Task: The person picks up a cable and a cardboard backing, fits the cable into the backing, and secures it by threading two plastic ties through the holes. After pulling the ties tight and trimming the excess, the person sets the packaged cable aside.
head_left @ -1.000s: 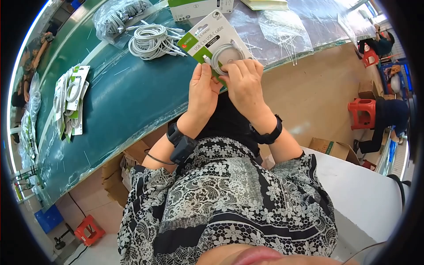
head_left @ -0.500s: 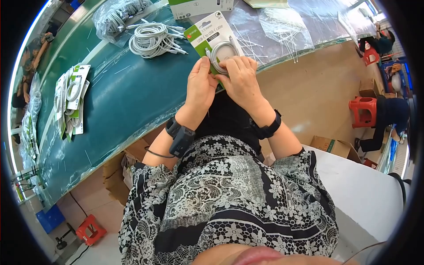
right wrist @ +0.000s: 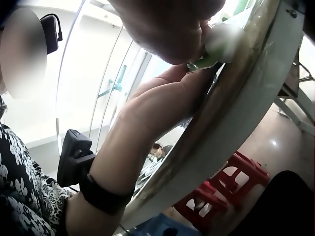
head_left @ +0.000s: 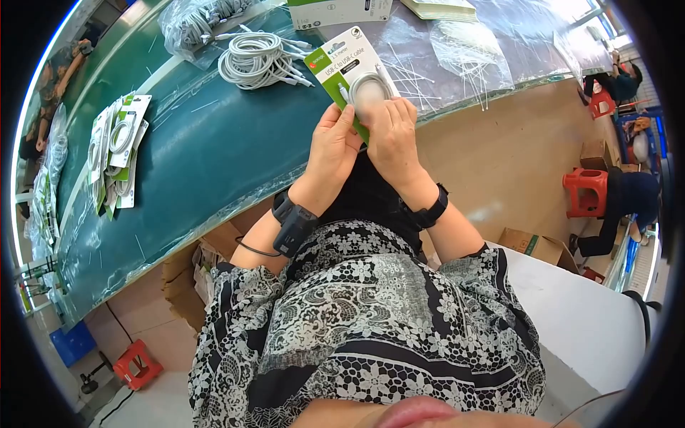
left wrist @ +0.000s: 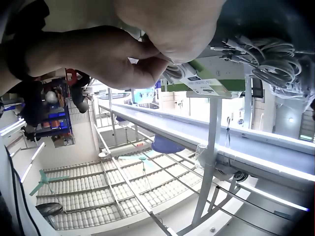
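In the head view, both hands hold a white and green retail card [head_left: 341,63] marked as a USB-C to USB-C cable, tilted over the table's near edge. A coiled white cable [head_left: 352,91] is mounted on its front. The left hand [head_left: 332,148] pinches the lower left edge, thumb on the front. Curled fingers of the right hand [head_left: 392,139] grip the lower right, over the bottom of the coil. In the left wrist view the card [left wrist: 204,86] shows beyond the fingers. The right wrist view shows the left hand [right wrist: 162,101] at the card's green lower part.
Bundled white cables [head_left: 253,60] lie on the green table [head_left: 207,153] beside a bagged cable bundle [head_left: 196,28]. Carded cables [head_left: 118,153] are stacked at left. A white and green box [head_left: 339,13] and a bag of thin white ties [head_left: 471,57] sit at the back. Red stools [head_left: 586,192] stand at right.
The card has dipped toward the body, then shifted slightly right in view with the head's movement. Both hands stay on it, the right fingers still at the coil.
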The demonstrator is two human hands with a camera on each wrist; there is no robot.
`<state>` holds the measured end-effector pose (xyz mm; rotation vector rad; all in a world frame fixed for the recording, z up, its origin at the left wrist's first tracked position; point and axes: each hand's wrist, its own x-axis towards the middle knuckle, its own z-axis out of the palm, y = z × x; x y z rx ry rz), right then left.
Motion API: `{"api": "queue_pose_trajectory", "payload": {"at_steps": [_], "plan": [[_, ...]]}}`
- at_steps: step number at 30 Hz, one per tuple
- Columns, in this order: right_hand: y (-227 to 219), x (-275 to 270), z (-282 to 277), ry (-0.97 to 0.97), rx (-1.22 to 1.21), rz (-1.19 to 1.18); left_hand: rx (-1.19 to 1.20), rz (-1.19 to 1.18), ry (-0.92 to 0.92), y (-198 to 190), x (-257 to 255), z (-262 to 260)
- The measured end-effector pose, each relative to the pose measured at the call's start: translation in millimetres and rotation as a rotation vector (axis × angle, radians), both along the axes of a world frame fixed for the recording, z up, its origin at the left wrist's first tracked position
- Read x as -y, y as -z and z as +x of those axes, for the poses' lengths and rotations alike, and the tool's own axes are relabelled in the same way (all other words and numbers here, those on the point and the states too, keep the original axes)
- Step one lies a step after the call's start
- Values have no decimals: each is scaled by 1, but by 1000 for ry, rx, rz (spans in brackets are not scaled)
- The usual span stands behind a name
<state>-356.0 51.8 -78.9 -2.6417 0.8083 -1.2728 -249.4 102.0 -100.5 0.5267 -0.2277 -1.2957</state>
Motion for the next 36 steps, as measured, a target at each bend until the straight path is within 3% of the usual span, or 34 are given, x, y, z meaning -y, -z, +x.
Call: {"api": "queue_pose_trajectory", "payload": {"at_steps": [5,12,17,23,29,32,36], "plan": [[-4,-3,7,77,-23,27,-41,4,-2,7,1,1],[-1,-2,0,-12,-15,-4,39,-15,-20,3,-3,1],[-33,15,-7,-7,50,69,306,60,-21,0,-11,2],[-62,27,17,35,-238,87,602,55,-128,0,-6,-9],[-43,41,19,-90,-287,270,584,54,-75,-3,-9,-4],[-33,46,15,-194,-102,393,565,54,-47,-4,-12,0],[-26,43,9,-118,-121,213,392,104,109,-4,-16,10]]}}
